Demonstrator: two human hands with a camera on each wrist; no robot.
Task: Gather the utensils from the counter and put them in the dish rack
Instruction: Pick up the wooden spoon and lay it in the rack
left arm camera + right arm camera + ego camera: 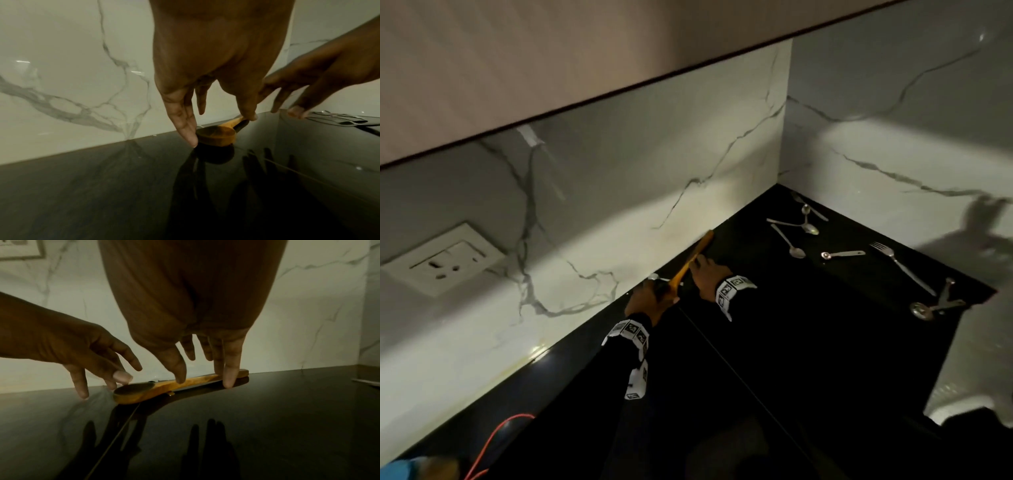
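A wooden spoon [692, 259] lies on the black counter [808, 342] beside the marble wall, bowl toward me. My left hand [655, 287] reaches down over the bowl [216, 135], its straight index finger [186, 126] against the rim and its thumb [246, 107] on the neck. My right hand [700, 263] reaches down over the handle [197, 380], its thumb [176, 368] on top and straight fingers [229, 373] touching the counter in front. Neither hand is curled round the spoon. No dish rack is in view.
Metal utensils lie in the far right corner: crossed spoons [804, 219], another spoon [789, 241], a small measuring spoon [842, 254], a fork [900, 270] and a peeler-like tool [936, 303]. A wall socket [443, 258] sits at the left. A red cable [493, 442] runs along the near left.
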